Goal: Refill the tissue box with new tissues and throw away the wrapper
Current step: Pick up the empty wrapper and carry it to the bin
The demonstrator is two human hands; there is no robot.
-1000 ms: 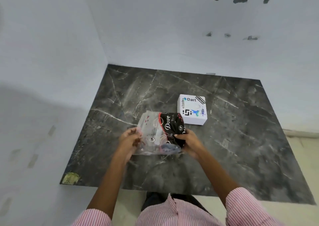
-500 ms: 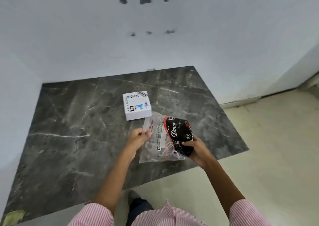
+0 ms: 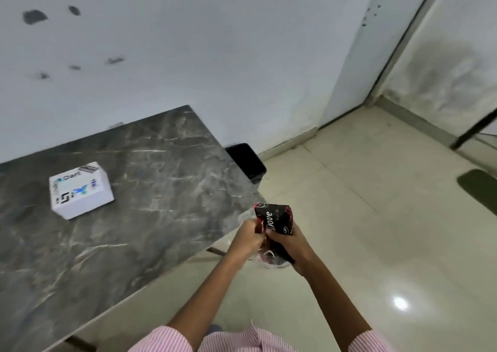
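Both hands are now bunching the wrapper [image 3: 274, 228] together off the desk's near right corner: left hand [image 3: 248, 237] and right hand [image 3: 289, 244], each grip clamped on it. A second ago it was spread flat over the desk [image 3: 150, 195]; view has swung right. Judgement: refill done, disposal beginning. Open floor [image 3: 363, 217] lying ahead. Tissue box [image 3: 80, 190] sitting well left. Dark bin [image 3: 247, 162] standing beyond the desk's far edge.

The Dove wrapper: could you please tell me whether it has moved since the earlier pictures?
Yes. The wrapper, held in both hands, has gone rightward off the table, away from the white box, towards the black bin.
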